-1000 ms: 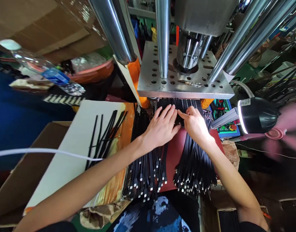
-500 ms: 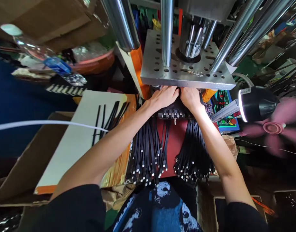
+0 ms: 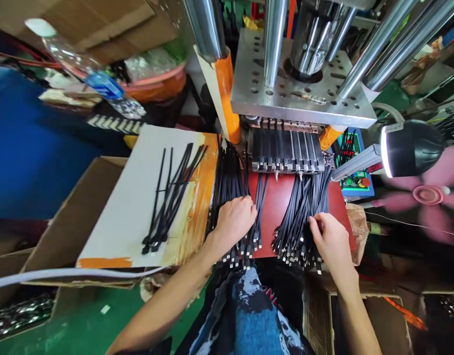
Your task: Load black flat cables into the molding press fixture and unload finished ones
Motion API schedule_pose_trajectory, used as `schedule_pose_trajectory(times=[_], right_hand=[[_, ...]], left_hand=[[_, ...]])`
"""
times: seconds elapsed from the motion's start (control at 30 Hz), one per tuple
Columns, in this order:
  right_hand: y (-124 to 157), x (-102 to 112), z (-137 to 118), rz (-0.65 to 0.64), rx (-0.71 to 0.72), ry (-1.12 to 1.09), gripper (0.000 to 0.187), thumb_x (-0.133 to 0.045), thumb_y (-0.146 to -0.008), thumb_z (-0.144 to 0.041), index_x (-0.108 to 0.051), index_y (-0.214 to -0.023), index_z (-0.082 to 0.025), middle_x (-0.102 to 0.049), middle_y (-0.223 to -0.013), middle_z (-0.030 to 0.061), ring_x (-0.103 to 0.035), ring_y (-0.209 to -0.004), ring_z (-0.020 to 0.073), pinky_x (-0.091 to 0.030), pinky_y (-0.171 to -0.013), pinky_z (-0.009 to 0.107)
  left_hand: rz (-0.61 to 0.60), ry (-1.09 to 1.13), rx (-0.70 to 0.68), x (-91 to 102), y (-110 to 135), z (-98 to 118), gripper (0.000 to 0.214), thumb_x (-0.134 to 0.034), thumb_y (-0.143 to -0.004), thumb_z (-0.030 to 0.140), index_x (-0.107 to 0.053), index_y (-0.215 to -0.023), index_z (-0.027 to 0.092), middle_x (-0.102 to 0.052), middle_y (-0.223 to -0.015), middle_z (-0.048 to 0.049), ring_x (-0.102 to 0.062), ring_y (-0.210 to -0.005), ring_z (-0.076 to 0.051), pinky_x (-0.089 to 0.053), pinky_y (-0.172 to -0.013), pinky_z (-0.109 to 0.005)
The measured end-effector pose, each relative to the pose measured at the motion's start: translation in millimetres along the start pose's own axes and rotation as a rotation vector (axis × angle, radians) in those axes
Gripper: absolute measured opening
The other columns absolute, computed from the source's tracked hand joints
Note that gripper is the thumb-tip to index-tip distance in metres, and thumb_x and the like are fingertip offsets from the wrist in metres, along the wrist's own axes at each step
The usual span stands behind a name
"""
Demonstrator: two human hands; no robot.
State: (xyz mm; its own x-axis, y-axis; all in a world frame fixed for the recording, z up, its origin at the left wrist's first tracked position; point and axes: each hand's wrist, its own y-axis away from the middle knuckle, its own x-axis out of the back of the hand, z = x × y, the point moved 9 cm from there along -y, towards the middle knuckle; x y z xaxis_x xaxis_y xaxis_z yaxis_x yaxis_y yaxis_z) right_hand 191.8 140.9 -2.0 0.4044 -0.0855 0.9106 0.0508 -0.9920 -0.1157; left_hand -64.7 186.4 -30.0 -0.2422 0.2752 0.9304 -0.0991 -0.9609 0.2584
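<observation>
My left hand lies knuckles up, fingers curled loosely over the left heap of flat black cable pieces with metal tips on the red mat. My right hand has its fingertips closed lightly on strands at the edge of the right heap. Both heaps fan toward me, tips within reach, below the steel fixture holding a row of black pieces under the perforated press plate. Both forearms are stretched forward.
</observation>
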Motion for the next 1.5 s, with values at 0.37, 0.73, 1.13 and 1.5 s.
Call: schedule_pose_trajectory(times=[0.37, 0.73, 1.13, 1.5], right_hand=[[23.4, 43.2, -23.1, 0.002, -0.056, -0.534, 0.031, -0.062, -0.107, -0.040, -0.064, -0.083, -0.021, -0.049, -0.069, -0.0046, -0.044, -0.060, 0.0120, -0.033, -0.057, 0.028], [32.8, 34.5, -52.6, -0.016, 0.079, -0.736, 0.023, -0.061, -0.107, -0.025, -0.059, -0.084, -0.022, -0.049, -0.072, -0.0048, -0.045, -0.061, 0.0109, -0.034, -0.058, 0.026], [58.8, -13.5, -92.0, -0.538, 0.182, -0.853, 0.026, -0.063, -0.102, -0.026, -0.058, -0.077, -0.021, -0.055, -0.072, -0.0034, -0.051, -0.067, 0.0115, -0.039, -0.064, 0.025], [28.4, -34.0, -56.3, -0.224, -0.277, -1.256, 0.043, -0.067, -0.102, -0.056, -0.067, -0.080, -0.019, -0.050, -0.063, -0.0052, -0.042, -0.051, 0.0086, -0.034, -0.050, 0.024]], left_hand=[[-0.053, 0.120, -0.007, -5.3, -20.0, 13.0, 0.023, -0.057, -0.098, 0.024, -0.075, -0.089, 0.015, -0.080, -0.092, -0.0168, -0.078, -0.093, -0.030, -0.053, -0.080, -0.035], [-0.337, 0.881, -0.107, -9.2, 1.2, 14.8, 0.027, -0.061, -0.085, 0.047, -0.057, -0.079, 0.021, -0.068, -0.066, 0.0003, -0.059, -0.050, -0.012, -0.043, -0.047, -0.021], [-0.285, 1.203, -0.249, 8.2, 81.5, 58.5, 0.028, -0.071, -0.094, 0.036, -0.070, -0.074, 0.016, -0.061, -0.066, 0.0018, -0.055, -0.053, -0.009, -0.044, -0.051, -0.020], [-0.363, 0.629, -0.443, -2.0, 95.7, 57.9, 0.022, -0.064, -0.099, 0.024, -0.075, -0.081, 0.019, -0.070, -0.077, 0.0007, -0.062, -0.071, -0.013, -0.044, -0.069, -0.026]])
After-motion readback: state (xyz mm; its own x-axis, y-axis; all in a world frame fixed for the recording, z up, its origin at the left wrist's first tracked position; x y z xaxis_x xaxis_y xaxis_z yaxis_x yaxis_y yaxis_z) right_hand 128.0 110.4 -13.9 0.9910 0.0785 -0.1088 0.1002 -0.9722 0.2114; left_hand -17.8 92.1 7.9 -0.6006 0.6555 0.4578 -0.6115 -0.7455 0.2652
